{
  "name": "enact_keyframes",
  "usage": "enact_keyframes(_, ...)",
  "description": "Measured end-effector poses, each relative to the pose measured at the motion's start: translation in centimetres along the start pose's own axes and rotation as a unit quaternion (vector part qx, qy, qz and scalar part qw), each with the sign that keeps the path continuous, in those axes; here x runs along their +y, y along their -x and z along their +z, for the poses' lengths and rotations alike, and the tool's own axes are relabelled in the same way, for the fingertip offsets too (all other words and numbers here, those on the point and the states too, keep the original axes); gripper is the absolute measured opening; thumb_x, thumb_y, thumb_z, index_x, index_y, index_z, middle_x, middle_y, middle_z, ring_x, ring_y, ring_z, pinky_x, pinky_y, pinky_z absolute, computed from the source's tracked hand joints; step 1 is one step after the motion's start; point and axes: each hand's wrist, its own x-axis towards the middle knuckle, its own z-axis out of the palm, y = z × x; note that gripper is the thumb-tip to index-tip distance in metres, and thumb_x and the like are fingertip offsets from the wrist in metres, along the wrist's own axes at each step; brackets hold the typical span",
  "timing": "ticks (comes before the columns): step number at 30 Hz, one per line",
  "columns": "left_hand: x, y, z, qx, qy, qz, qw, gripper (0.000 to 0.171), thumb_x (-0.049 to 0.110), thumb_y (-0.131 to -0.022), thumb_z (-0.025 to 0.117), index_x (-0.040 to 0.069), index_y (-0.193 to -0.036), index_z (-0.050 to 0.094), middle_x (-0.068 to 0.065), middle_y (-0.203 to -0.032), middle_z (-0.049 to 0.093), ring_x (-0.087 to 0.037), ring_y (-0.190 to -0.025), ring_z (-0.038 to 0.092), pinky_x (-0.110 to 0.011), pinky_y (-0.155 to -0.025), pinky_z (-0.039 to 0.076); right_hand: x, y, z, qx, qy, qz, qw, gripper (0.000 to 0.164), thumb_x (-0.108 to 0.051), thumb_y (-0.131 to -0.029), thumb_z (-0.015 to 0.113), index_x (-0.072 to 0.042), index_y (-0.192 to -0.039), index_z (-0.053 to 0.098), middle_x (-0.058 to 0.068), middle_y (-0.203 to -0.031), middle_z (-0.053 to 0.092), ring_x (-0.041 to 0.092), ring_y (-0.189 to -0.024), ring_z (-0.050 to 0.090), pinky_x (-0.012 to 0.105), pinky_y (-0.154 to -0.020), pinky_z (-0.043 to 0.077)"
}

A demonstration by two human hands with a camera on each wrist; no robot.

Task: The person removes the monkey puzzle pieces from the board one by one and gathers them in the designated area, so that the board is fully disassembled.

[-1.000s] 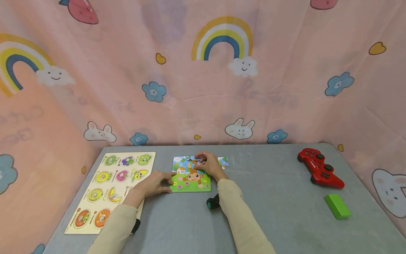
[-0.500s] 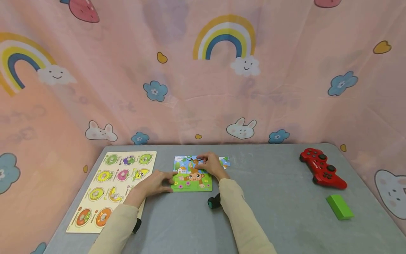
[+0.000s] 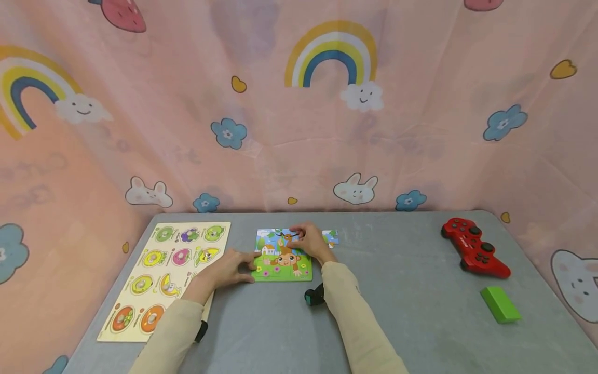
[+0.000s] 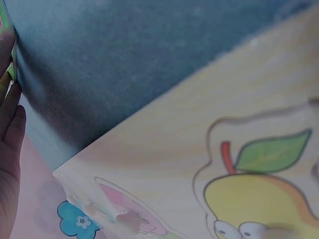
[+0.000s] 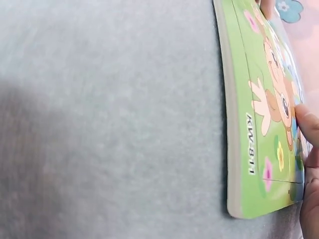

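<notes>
A small jigsaw puzzle (image 3: 275, 269) with a cartoon monkey, house and flowers lies flat on the grey table. My left hand (image 3: 229, 269) holds its left edge, thumb by the near corner and index finger farther up. My right hand (image 3: 312, 243) reaches over the upper right part, thumb and fingers bent close together at a puzzle piece (image 3: 290, 238), which the hand partly covers. In the right wrist view the thumb (image 5: 308, 124) touches the picture side. Just right of that hand lies a loose blue piece (image 3: 330, 238).
To the left lies a cream knob board (image 3: 148, 252) of fruit and vegetable pictures, partly under my left forearm. A red game controller (image 3: 473, 248) and a green block (image 3: 501, 305) rest at the right. A pink patterned curtain (image 3: 280, 156) hangs behind the table.
The head view has shifted slightly. Both hands stay in nearly the same places on the puzzle, and the puzzle and loose piece have not visibly moved on the table.
</notes>
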Motion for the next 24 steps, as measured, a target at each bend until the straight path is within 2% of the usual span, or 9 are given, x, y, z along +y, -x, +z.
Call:
enact_keyframes(4,-0.02,0.03,0.09,0.001,0.005,0.004,1.0000,0.014,0.019,-0.081,0.077,0.013,-0.089,0.068,-0.012,-0.132,0.058,-0.024,-0.115,0.058,-0.033,-0.085,0.046,0.18,0.04,-0.03,0.014,-0.018,-0.015,1.000,0.037,0.000,-0.075,0.079,0.005,-0.111,0.067,0.015,-0.095,0.066,0.014,-0.071,0.050,0.026,-0.068,0.043)
enact_keyframes(8,0.03,0.07,0.04,0.004,0.002,0.002,1.0000,0.014,0.019,-0.080,0.078,0.014,-0.088,0.067,-0.011,-0.132,0.058,-0.023,-0.114,0.059,-0.031,-0.083,0.045,0.29,0.08,-0.06,0.023,-0.037,-0.018,0.999,0.037,0.001,-0.075,0.079,0.003,-0.111,0.068,0.015,-0.103,0.069,0.015,-0.073,0.056,0.028,-0.072,0.047)
enact_keyframes(15,0.13,0.01,-0.17,0.003,0.004,-0.007,1.0000,0.015,0.020,-0.081,0.077,0.014,-0.091,0.068,-0.009,-0.134,0.057,-0.021,-0.114,0.058,-0.032,-0.084,0.045,0.39,0.02,0.12,0.013,-0.039,-0.022,0.999,0.038,0.001,-0.076,0.078,0.002,-0.112,0.067,0.013,-0.104,0.069,0.015,-0.071,0.051,0.027,-0.068,0.044)
enact_keyframes(24,0.04,0.21,-0.02,0.006,0.003,-0.001,1.0000,0.014,0.020,-0.081,0.077,0.014,-0.088,0.067,-0.011,-0.132,0.058,-0.023,-0.113,0.059,-0.033,-0.083,0.045,0.10,-0.01,0.27,0.006,0.007,-0.033,0.999,0.040,0.000,-0.076,0.078,0.003,-0.113,0.065,0.015,-0.105,0.069,0.015,-0.073,0.048,0.026,-0.067,0.041)
